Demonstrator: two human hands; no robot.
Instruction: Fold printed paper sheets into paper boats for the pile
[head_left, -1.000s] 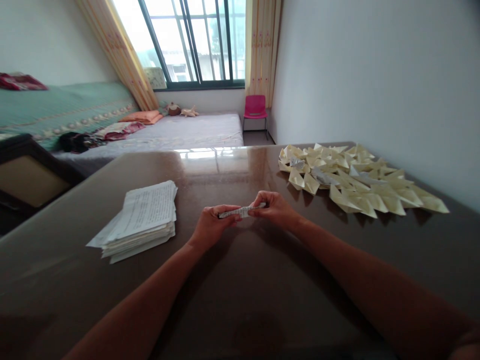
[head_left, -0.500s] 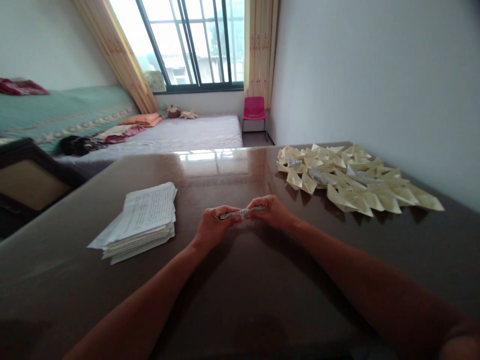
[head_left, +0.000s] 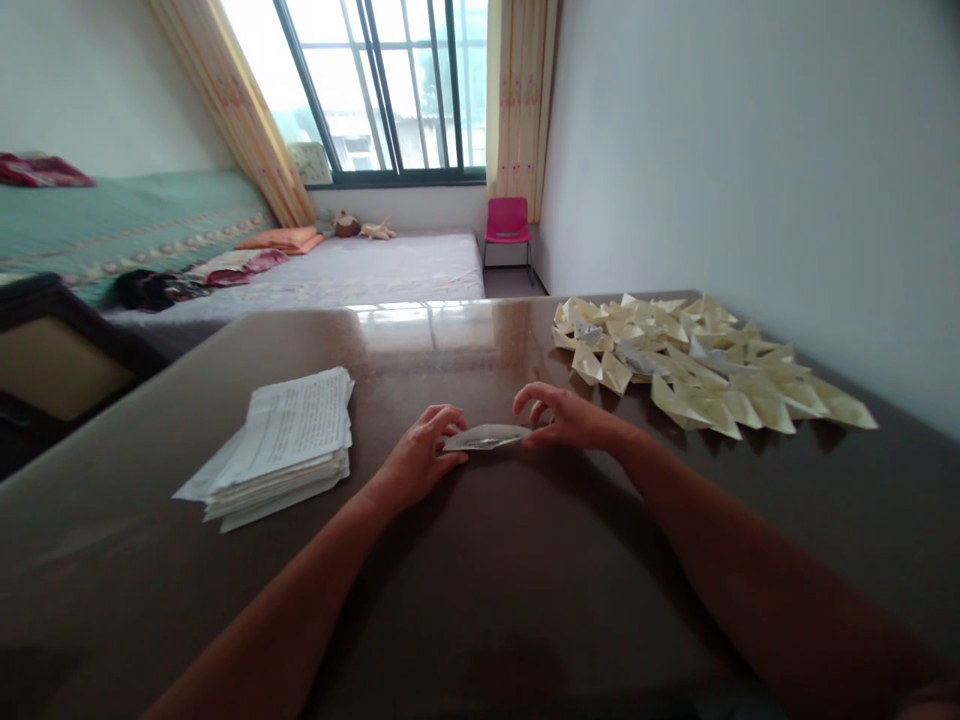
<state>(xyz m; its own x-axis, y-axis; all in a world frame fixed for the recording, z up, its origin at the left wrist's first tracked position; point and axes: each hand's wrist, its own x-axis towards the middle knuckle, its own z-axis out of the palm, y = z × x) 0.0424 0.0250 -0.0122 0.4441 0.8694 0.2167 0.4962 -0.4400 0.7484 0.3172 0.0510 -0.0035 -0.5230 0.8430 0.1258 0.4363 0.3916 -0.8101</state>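
At centre of frame: small, pale, narrow folded-paper piece (head_left: 484, 436) between both hands, just above or on the glossy dark-brown table (head_left: 495, 570); unable to tell which. Printed grey patch visible along its lower middle.

Left hand (head_left: 420, 450): loosely curled, thumb and fingers parted around the piece's left end; unable to tell whether pinching. Right hand (head_left: 566, 418): fingers raised and spread from the thumb, thumb at or touching the right end, no firm hold visible.

Judged finished: many cream, pointed folded-paper shapes (head_left: 720, 400) at right of frame, crowded and overlapping, with a few greyish printed ones among them; too crowded to count.

Judged partway: the centre piece, already folded narrow but flatter than those at right.

Judged remaining: thick, uneven stack of white printed paper sheets (head_left: 285, 430), left of frame, lying flat, well apart from the right hand.
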